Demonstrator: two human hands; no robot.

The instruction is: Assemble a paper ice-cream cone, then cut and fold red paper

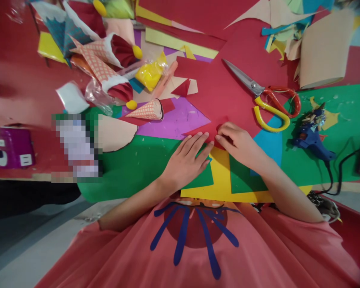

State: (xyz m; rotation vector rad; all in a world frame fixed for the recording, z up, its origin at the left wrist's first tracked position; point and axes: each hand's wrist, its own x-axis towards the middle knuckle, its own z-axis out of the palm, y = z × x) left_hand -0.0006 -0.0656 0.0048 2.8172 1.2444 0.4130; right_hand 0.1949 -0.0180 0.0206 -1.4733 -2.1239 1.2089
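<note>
My left hand lies flat with its fingers stretched out, pressing the lower edge of a red sheet of paper. Just right of it, the curled fingers of my right hand pinch the same edge of that sheet. Purple paper reaches close to my left fingertips, and a small paper cone with an orange grid rests on it. Beyond my right hand, scissors with red and yellow handles lie partly open on the red sheet. Yellow paper shows between my wrists.
A blue glue gun with a cord sits on the green mat at right. Behind it stands a beige paper cylinder. Finished paper cones and a yellow packet lie at upper left. A beige paper piece lies left.
</note>
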